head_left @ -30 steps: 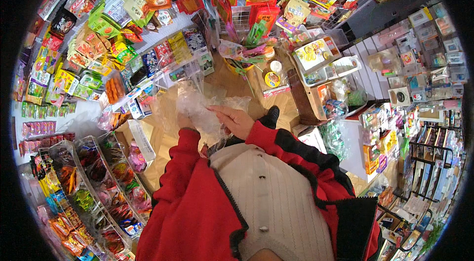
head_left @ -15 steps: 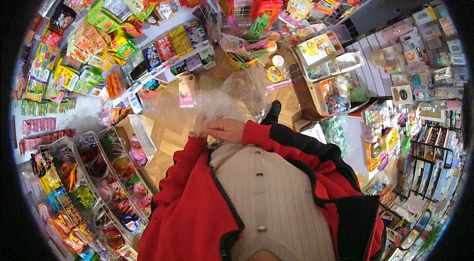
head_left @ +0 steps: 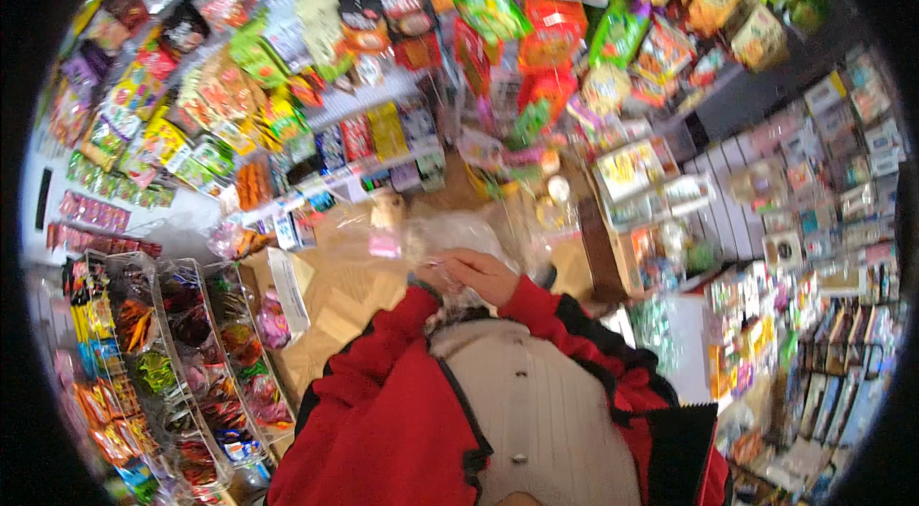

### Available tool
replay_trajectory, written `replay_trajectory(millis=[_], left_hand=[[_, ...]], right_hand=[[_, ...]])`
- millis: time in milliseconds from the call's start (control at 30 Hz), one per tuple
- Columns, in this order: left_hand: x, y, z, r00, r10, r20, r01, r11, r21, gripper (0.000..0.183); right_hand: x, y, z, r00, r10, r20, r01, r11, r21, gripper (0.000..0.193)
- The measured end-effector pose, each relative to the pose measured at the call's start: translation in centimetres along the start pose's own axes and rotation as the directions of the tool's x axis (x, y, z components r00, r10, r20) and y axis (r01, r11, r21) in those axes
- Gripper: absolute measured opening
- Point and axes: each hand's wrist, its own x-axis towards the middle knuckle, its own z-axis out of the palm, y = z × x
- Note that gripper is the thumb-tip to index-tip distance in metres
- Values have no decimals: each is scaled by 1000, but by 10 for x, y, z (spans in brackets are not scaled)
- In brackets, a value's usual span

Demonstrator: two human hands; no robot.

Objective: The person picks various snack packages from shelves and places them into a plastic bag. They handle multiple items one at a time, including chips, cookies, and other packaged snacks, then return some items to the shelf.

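Observation:
In front of my waist, my two hands meet at the near edge of a thin clear plastic bag point(head_left: 469, 234). My left hand point(head_left: 428, 273) is closed on the bag's edge, its fingers partly covered and blurred. My right hand point(head_left: 481, 274) comes in from the right, fingers together against the plastic and touching the left hand. The crumpled bag spreads out beyond the fingers over the floor. Behind its left part stands a pink and pale carton point(head_left: 386, 240), seen blurred.
Ahead, a shelf point(head_left: 383, 171) carries small boxes, with snack packets around it. Clear bins point(head_left: 196, 362) of wrapped sweets stand at left. A brown wooden counter edge point(head_left: 600, 252) is to the right, and a white open box point(head_left: 287, 286) lies on the wood-patterned floor point(head_left: 340, 314).
The view has tilted and smeared, so the shelves sit lower in it. My hands now appear lower right, still together on the plastic, which has bunched in front of them.

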Motion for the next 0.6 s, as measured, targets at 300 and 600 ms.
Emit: replay_trajectory(millis=[300,600], left_hand=[[25,44,33,943,263,203,-328,831,448,27],[31,77,38,918,386,87,-220,316,923,36]], right_hand=[[23,-31,-17,965,-258,37,261,956,-132,24],[25,-68,12,954,-34,299,-167,767,619,27]])
